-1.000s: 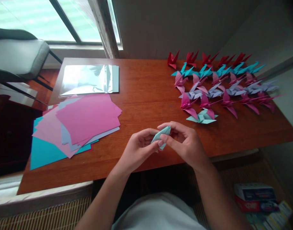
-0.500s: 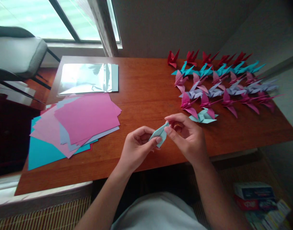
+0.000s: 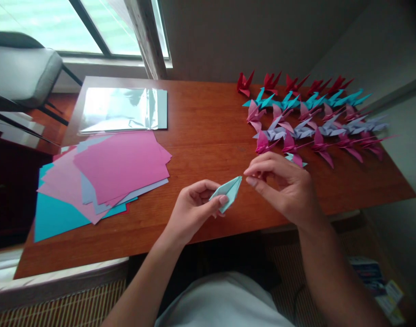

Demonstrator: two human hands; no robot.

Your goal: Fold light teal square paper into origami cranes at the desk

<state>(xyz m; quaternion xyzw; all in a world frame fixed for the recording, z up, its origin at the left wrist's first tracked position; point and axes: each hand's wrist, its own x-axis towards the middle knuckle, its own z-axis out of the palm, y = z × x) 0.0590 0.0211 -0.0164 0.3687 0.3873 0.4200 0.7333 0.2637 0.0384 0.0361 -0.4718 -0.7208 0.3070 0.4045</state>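
My left hand (image 3: 196,209) grips a folded pale mint paper piece (image 3: 231,193) between its thumb and fingers, above the table's front part. The piece is a narrow, kite-like shape, with its pointed end toward the upper right. Just right of that tip is my right hand (image 3: 282,186), apart from the paper. Its thumb and index fingertip are close together with a slight gap, and nothing shows between them. Behind the right hand, a mint paper crane (image 3: 290,157) is mostly hidden.
Rows of folded paper cranes stand at the right: red (image 3: 244,84), turquoise (image 3: 258,100), pink (image 3: 254,116), lavender (image 3: 274,132) and magenta (image 3: 320,145). Loose coloured sheets (image 3: 122,163) lie at the left on the wooden table (image 3: 201,131), below a shiny clear packet (image 3: 115,109). A chair (image 3: 27,75) stands beyond.
My right hand has let go of the paper's tip and moved right, now covering most of the mint crane. The left hand keeps hold of the folded paper. The view has shifted slightly.
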